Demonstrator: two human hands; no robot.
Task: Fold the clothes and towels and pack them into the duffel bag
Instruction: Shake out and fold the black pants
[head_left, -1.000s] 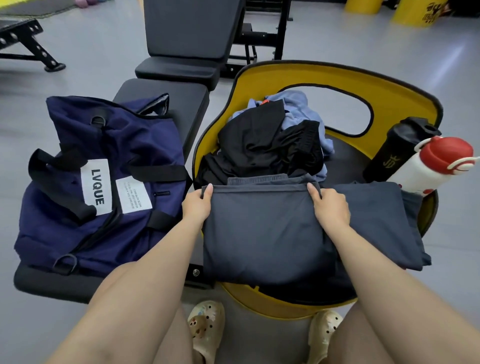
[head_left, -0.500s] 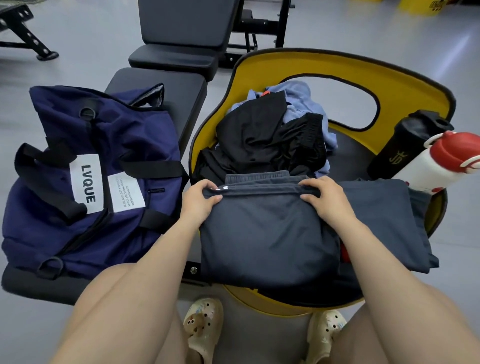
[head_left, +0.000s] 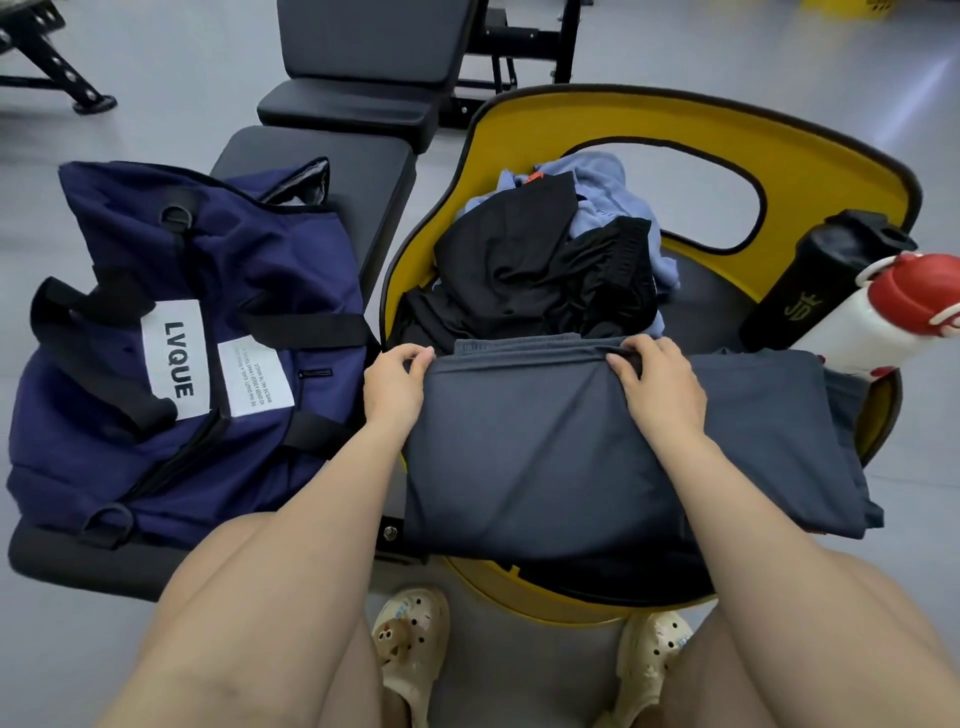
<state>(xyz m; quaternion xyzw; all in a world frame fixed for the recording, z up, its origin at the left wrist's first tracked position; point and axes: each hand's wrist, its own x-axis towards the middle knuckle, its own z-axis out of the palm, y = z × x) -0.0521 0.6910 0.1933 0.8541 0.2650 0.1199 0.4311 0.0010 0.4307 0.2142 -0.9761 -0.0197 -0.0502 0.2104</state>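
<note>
Fingers of the left hand (head_left: 395, 389) curl over the far left corner of a dark grey garment (head_left: 545, 457), thumb and fingertips pinching the folded edge. Fingers of the right hand (head_left: 662, 387) curl likewise over the far edge further right, gripping a small bunch of the cloth; the fingertips themselves are tucked into the fabric and partly hidden. The garment lies folded flat across the near part of a yellow chair seat (head_left: 519, 135), its right portion spreading toward the seat's right rim; a ribbed waistband shows along its far edge between the two hands. What kind of garment it is cannot be told for certain.

Just beyond it, a heap of unfolded clothes (head_left: 540, 270) rests on the same seat: black pieces on top, a pale blue piece (head_left: 613, 202) behind and largely covered. At the right rim lie a black shaker bottle (head_left: 810, 291), bearing a faint gold emblem too small to read, and a white bottle with a red cap (head_left: 893, 317), cut off by the frame edge.

To the left, on a black padded bench (head_left: 332, 171), sits the navy duffel bag (head_left: 171, 332), its far end gaping open with the interior mostly unseen. One white label reads "LVQUE"; the second carries fine print that cannot be made out. Both forearms, bare knees and cream clogs (head_left: 413, 639) fill the lower frame.
</note>
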